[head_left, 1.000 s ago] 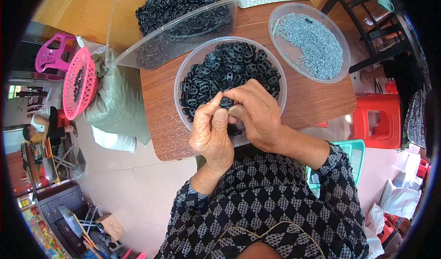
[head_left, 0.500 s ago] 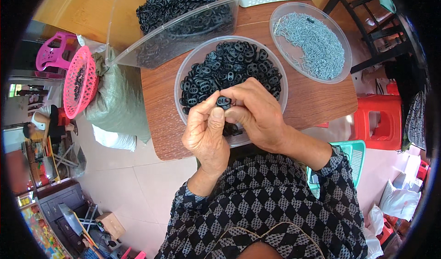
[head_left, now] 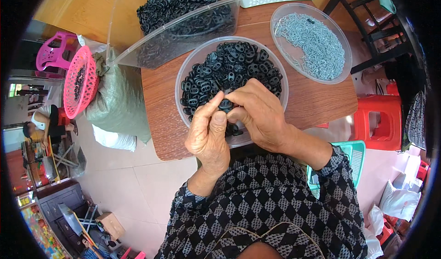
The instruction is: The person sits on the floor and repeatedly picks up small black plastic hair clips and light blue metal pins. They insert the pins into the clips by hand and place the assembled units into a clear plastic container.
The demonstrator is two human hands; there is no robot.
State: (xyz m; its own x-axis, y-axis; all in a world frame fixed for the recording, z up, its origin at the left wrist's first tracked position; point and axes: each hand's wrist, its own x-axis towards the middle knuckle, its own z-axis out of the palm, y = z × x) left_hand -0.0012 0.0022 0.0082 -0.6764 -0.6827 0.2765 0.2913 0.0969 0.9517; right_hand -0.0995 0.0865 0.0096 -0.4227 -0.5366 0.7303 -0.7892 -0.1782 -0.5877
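A small black oval piece with two holes, which looks like a cord lock [head_left: 225, 104], is held between the fingertips of both hands. My left hand [head_left: 206, 132] comes from below left, its index fingertip at the upper edge and its thumb below. My right hand [head_left: 262, 116] pinches the piece from the right with thumb and index finger. Both hands are over the near part of a round clear tub [head_left: 178, 87] heaped with similar black pieces [head_left: 229, 61]. Fingers hide part of the held piece.
A clear bin [head_left: 170, 27] of black pieces stands at the far left of the wooden table [head_left: 161, 135]. A shallow clear dish [head_left: 287, 57] of small silvery spring-like pieces lies right. A pink basket [head_left: 85, 82] rests by a sack [head_left: 121, 105]; a red stool [head_left: 376, 121] stands right.
Both hands have shifted slightly right with the black piece. The left thumb has moved a little lower on it, and the piece's two holes face up more plainly.
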